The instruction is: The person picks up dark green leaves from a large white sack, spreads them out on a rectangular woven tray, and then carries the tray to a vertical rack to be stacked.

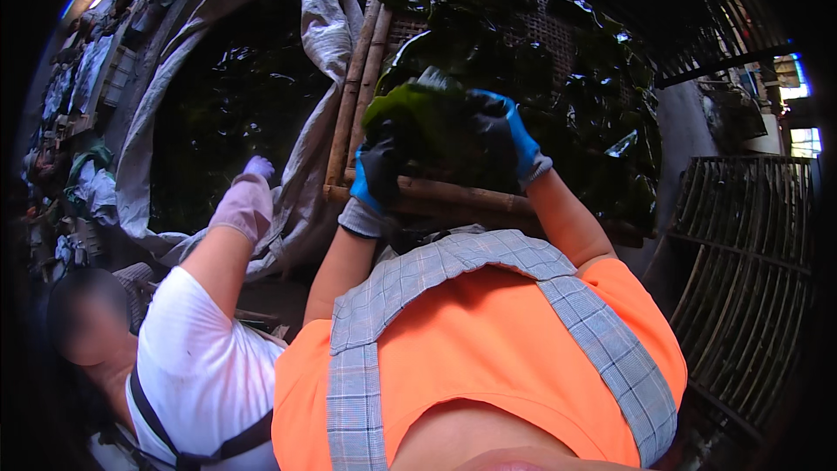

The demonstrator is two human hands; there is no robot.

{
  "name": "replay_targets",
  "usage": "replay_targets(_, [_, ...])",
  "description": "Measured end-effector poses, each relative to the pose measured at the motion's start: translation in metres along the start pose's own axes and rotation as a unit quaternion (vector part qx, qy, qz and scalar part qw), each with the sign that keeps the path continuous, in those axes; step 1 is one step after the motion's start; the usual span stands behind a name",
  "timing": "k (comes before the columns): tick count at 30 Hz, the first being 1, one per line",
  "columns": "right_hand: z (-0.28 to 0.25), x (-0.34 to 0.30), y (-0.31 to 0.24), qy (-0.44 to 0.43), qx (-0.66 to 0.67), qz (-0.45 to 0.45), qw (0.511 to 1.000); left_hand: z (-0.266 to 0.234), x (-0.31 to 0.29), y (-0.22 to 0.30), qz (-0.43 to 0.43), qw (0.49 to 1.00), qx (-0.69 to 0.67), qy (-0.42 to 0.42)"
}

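Note:
A large, glossy dark-green leaf-like sheet (423, 113) is stretched between my hands above a woven bamboo rack (462, 195). My left hand (377, 176), in a blue and black glove, is closed on the sheet's left side. Its right side is in my right hand (507, 133), gloved the same way. Dark folds hide some of my fingertips. Similar wet, dark-green sheets (602, 92) lie over the rack's mesh beyond my hands, with patches of weave showing between them.
On my left, a pale plastic liner (327, 30) surrounds a dark, shiny pool or heap (231, 78). A co-worker's lilac-gloved hand (253, 176) reaches to its near edge. Slatted racks (741, 270) stand at the right, and cluttered cloths and bags (91, 174) line the far left.

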State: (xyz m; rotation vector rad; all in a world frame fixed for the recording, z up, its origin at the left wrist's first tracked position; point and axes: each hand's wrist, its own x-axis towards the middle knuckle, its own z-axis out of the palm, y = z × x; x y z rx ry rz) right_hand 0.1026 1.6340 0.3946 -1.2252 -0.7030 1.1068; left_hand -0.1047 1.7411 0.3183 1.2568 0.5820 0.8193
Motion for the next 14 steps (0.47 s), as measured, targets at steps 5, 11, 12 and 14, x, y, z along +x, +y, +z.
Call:
replay_targets(5, [-0.001,0.000,-0.066,-0.056,-0.006,-0.105,0.993,-0.006,0.017,0.006,-0.107,0.971,-0.196,0.087])
replay_targets(11, [0.018,-0.009,-0.098,-0.086,-0.310,-0.291,0.901,0.032,0.014,0.044,-0.258,0.910,-0.296,-0.137])
replay_targets(12, [0.021,-0.011,-0.087,-0.107,-0.330,-0.303,0.888,0.038,0.012,0.033,-0.106,0.972,-0.102,-0.181])
replay_targets(14, [0.015,-0.014,-0.074,-0.112,-0.629,-0.418,0.646,0.053,0.015,0.038,-0.177,0.811,-0.527,-0.181])
